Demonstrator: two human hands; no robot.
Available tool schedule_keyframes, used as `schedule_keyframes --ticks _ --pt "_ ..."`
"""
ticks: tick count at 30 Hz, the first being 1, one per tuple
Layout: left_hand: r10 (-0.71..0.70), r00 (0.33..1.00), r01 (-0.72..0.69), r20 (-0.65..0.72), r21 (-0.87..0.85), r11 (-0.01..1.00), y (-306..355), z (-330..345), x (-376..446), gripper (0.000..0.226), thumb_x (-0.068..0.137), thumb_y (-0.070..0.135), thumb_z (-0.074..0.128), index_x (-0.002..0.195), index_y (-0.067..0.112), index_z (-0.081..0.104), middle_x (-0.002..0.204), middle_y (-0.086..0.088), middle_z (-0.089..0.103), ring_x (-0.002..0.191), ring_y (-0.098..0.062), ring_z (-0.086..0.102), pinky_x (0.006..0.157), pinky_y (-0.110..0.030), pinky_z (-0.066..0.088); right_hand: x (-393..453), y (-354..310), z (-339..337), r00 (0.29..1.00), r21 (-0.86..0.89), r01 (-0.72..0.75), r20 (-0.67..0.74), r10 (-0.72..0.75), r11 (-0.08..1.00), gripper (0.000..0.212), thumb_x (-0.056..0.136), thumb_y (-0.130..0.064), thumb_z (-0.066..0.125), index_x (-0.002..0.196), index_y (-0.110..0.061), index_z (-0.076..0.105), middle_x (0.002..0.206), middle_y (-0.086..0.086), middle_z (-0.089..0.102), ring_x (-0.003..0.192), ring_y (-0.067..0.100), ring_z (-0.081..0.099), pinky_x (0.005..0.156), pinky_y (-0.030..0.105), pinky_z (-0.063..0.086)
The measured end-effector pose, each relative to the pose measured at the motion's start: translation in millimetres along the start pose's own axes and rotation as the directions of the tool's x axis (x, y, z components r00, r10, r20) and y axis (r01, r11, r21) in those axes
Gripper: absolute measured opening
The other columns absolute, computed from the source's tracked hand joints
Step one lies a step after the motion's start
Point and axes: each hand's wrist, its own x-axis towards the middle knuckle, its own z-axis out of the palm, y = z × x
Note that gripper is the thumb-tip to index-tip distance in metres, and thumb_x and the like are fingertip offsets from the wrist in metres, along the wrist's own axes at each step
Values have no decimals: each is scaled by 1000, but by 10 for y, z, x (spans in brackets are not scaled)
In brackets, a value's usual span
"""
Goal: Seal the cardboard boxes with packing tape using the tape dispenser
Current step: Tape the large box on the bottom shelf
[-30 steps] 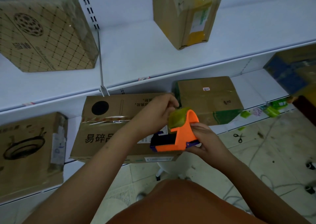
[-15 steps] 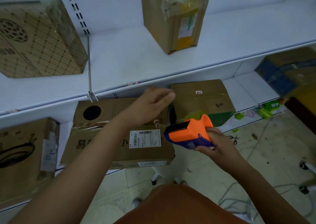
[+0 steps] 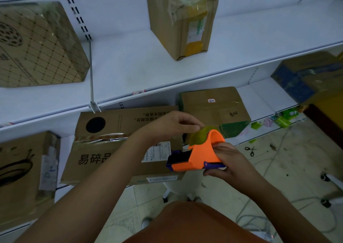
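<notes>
while our right hand curls round the rear of the orange tape dispenser, thumb on top and fingers wrapped beneath its purple base, we hold it level in front of the lower shelf, black mouth pointing left. our left hand reaches in from the left, its fingertips bent and pressed together on the rim of the yellowish tape roll that sits in the dispenser's arch; whether they pinch a loose end of tape we cannot tell. below our forearms shows an orange-brown garment, and beside it the tiled floor with a small pair of scissors and loose cables.

just behind the hands lies the long cardboard box on the lower shelf, flat, with a round black hole, printed characters, a white label and a wrinkled strip of clear tape along its seam. to its right, touching or nearly so, stands a squarer box with a green side. at far left leans another box with a printed pan.

further back, the upper white shelf carries a patterned box wrapped in film at left and a tall taped box near the middle. at right, blurred, sits a blue and brown box.
</notes>
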Motion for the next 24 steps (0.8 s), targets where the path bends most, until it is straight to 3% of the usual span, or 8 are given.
schedule_keyframes --ticks 4,7,12,15,18,20,24 --pt "41 998 -37 -45 78 996 1 7 20 10 93 24 68 100 19 74 100 -1 74 98 -18 69 91 -34 56 -13 -7 18 1000 18 -1 -7 1 1000 54 81 -75 51 94 -25 69 98 -7 65 102 7 53 88 21 41" --pt "98 985 -80 -144 123 989 3 97 21 8 92 18 70 94 12 74 91 -1 74 84 -11 69 78 -26 57 -34 -32 42 1000 45 -4 -19 5 999 49 82 -74 51 92 -29 68 97 -10 63 101 5 52 86 17 40" --pt "260 917 -180 -303 268 947 74 113 -139 8 94 17 66 89 23 66 87 10 66 78 1 60 69 -16 48 -54 -90 23 978 259 -114 -139 154 959 20 79 -70 57 96 -60 57 95 -29 61 95 -6 55 76 6 38" --pt "379 862 -241 -336 385 891 184 135 -249 8 94 17 65 89 23 64 91 10 63 90 -7 58 78 -25 49 -54 -132 -7 969 357 -111 -167 180 928 12 79 -52 61 91 -49 62 99 -28 63 90 -2 60 72 7 41" --pt "452 801 -307 -392 379 873 294 137 -358 9 94 13 64 90 20 64 91 7 62 92 -11 59 82 -30 50 -48 -183 -63 964 391 -85 -199 174 916 15 79 -48 59 93 -42 60 97 -26 64 86 -2 62 70 6 42" --pt "486 781 -349 -393 371 861 373 101 -440 11 93 10 64 90 20 63 91 6 63 91 -11 59 82 -27 50 -61 -191 -98 947 438 -99 -235 220 894 18 79 -49 56 93 -38 61 91 -26 67 82 -3 63 67 5 42" --pt "558 778 -360 -289 523 773 552 137 -541 9 93 14 65 91 23 63 94 11 60 98 -9 54 85 -22 45 -105 -184 -151 934 423 -97 -274 230 901 19 79 -48 54 95 -38 59 88 -32 67 80 -9 62 65 3 42"
